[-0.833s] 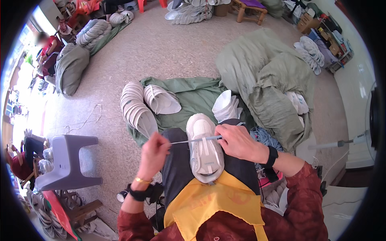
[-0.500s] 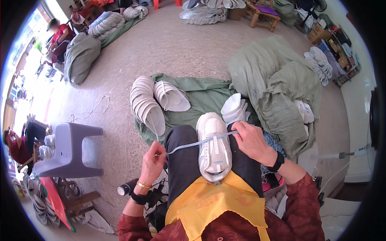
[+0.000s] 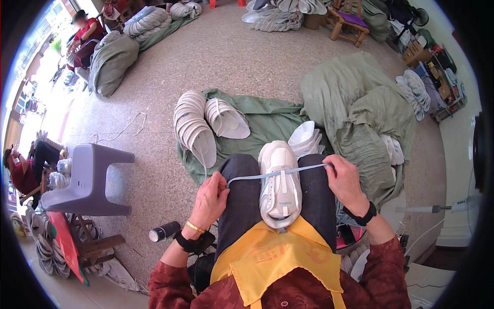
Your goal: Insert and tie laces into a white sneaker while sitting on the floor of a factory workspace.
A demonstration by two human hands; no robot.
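A white sneaker [image 3: 278, 198] lies between my thighs, its toe pointing away from me and its eyelets facing up. Across its upper part runs a flat light-blue shoelace [image 3: 310, 167], drawn out to both sides. My left hand [image 3: 210, 200] is closed at the lace's left end, over my left knee. At the other end, my right hand [image 3: 346, 181] pinches the lace between thumb and fingers beside my right knee. A yellow apron [image 3: 278, 257] covers my lap behind the shoe's heel.
Stacked white shoe uppers [image 3: 193, 121] rest on a green cloth [image 3: 262, 110] ahead, beside a big green sack [image 3: 355, 98]. To the left stand a grey plastic chair [image 3: 85, 183] and a dark bottle [image 3: 164, 232]. Two other people sit at the far left.
My right hand has moved outward to the right with the lace, and my left hand has shifted slightly right. The whole view has shifted a little.
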